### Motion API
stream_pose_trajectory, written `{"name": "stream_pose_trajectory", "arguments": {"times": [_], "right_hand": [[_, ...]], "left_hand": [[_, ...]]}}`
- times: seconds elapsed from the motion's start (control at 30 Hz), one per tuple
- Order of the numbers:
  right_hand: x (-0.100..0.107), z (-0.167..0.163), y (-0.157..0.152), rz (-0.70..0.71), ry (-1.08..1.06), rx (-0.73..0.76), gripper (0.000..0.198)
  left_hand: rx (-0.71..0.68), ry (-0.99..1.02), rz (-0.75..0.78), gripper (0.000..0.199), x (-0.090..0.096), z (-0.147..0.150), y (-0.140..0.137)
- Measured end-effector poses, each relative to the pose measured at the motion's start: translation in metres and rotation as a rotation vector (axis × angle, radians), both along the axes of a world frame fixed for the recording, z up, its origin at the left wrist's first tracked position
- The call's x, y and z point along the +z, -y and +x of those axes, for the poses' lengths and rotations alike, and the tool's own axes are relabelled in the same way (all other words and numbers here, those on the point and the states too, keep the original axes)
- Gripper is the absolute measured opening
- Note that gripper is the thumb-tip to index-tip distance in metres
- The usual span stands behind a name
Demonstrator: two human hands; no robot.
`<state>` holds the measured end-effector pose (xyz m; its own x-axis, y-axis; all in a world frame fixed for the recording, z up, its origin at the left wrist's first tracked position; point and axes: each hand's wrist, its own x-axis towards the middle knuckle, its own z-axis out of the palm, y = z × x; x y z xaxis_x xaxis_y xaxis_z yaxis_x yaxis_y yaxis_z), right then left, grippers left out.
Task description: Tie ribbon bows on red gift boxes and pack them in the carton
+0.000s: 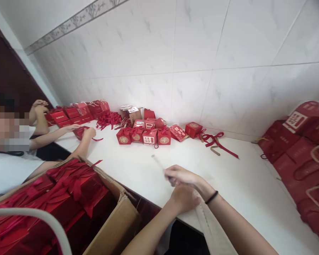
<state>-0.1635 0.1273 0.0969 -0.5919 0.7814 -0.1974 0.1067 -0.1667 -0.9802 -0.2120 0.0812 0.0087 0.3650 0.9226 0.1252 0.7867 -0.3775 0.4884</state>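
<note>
Over the near edge of the white tabletop [138, 166], my two hands are close together. My right hand [179, 174], with a black band on its wrist, is closed round a thin pale strip-like thing [158, 162]. A dark part shows by the fingers; motion smears it, so its kind is unclear. Just below, my left hand [184, 199] is curled, its fingertips mostly hidden. A pale cloth [208, 226] with a seamed edge runs down from that hand, seemingly gripped in it. Beyond my hands sit several red gift boxes [156, 137] with ribbons.
A cardboard box [119, 216] of ribboned red boxes [77, 191] stands at left, a pale curved bar [29, 212] before it. A co-worker's hands [88, 134] hold a red box. Red bags [289, 156] fill the right; ribbons [215, 140] lie near the wall.
</note>
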Motion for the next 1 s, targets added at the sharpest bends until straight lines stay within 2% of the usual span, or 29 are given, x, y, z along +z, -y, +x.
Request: {"name": "stream_pose_trajectory", "arguments": {"times": [0.03,0.1,0.2,0.27,0.37,0.43,0.63,0.87,1.0], "right_hand": [[-0.015,0.022,-0.012,0.023,-0.032,-0.202,0.052],[-0.036,0.061,-0.034,0.092,-0.065,-0.51,0.059],[-0.05,0.107,-0.057,0.228,-0.061,-0.922,0.059],[-0.058,0.129,-0.063,0.32,-0.039,-1.109,0.055],[-0.072,0.15,-0.062,0.42,-0.018,-1.275,0.05],[-0.08,0.159,-0.058,0.466,-0.02,-1.305,0.048],[-0.091,0.174,-0.06,0.615,0.02,-1.185,0.04],[-0.092,0.175,-0.063,0.913,0.189,-1.047,0.035],[-0.092,0.17,-0.06,1.079,0.279,-0.916,0.036]], "left_hand": [[-0.038,0.008,0.018,0.038,0.001,-0.001,0.001],[-0.094,0.022,0.057,0.039,0.002,-0.001,0.001],[-0.103,0.028,0.088,0.038,0.002,-0.001,0.001],[-0.096,0.023,0.089,0.037,0.001,-0.001,0.001],[-0.086,0.019,0.08,0.037,0.001,-0.001,0.002],[-0.082,0.012,0.072,0.037,0.003,0.0,0.003],[-0.074,-0.051,0.04,0.038,0.01,0.003,0.005],[-0.061,-0.066,0.004,0.039,0.016,0.003,0.004],[-0.067,-0.068,0.002,0.04,0.016,0.002,0.005]]}}
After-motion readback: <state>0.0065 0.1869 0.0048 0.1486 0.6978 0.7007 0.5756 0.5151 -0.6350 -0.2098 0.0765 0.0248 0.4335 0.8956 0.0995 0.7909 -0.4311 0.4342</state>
